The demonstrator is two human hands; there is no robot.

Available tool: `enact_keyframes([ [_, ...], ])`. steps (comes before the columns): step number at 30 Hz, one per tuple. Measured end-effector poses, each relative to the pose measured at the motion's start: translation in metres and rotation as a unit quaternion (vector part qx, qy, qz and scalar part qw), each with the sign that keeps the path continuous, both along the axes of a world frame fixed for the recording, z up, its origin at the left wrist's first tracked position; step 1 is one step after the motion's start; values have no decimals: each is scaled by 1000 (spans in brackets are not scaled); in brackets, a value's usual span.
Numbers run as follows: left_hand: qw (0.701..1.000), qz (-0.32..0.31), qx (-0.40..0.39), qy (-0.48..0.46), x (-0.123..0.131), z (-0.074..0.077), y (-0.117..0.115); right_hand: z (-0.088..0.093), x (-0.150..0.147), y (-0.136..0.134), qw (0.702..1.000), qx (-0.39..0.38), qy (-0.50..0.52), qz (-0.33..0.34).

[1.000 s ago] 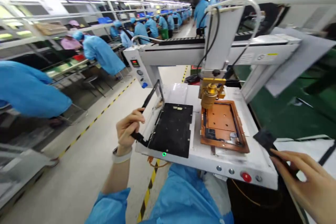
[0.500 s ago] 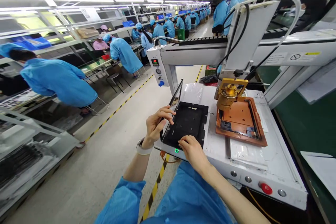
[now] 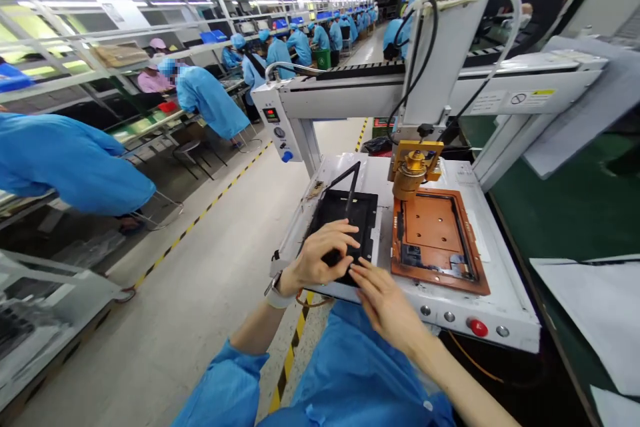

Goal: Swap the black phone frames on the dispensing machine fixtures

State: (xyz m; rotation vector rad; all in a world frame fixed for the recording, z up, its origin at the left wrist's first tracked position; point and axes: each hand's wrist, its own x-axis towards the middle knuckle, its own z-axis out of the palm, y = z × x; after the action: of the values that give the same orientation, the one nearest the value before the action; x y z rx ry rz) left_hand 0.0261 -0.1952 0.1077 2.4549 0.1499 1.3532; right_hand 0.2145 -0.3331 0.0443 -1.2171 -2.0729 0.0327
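Note:
A thin, rectangular black frame (image 3: 353, 188) stands tilted above a flat black fixture plate (image 3: 369, 213) on the machine's white bed. My left hand (image 3: 325, 255) has its thumb and fingers curled around the near part of this frame. Close by, my right hand (image 3: 384, 295) holds its fingertips together at the frame's near corner, almost meeting the left thumb. Both hands cover much of the plate's near end, and the exact grip of the right fingertips is partly hidden.
Right of the plate lies an orange-brown fixture (image 3: 434, 227) under a brass-coloured machine head (image 3: 413, 170). Buttons, one a red button (image 3: 477, 327), line the bed's front edge. A control box (image 3: 278, 125) hangs left on the gantry (image 3: 350, 99). Several co-workers in blue sit along the left line.
The black frame has swung from the plate's left edge to lean across it. My left hand has moved right and nearer, beside my right hand. The camera view has shifted.

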Motion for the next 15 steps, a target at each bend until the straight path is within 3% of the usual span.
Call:
enact_keyframes([
  [2, 998, -18, 24, 56, 10, -13, -7, 11, 42, -14, 997, 18, 22, -69],
  [5, 990, -20, 38, 135, 19, -33, -15, 21, 124, -39, 965, 2, 7, -261],
  [9, 980, -31, 54, 186, 20, -51, -19, 19, 222, -80, 842, -121, -68, -522],
  [12, 980, -35, 63, 188, 17, -58, -21, 7, 256, -105, 788, -163, -73, -589],
  [15, 984, -20, 35, 171, 11, -62, -22, -4, 266, -118, 788, -166, -65, -589],
])
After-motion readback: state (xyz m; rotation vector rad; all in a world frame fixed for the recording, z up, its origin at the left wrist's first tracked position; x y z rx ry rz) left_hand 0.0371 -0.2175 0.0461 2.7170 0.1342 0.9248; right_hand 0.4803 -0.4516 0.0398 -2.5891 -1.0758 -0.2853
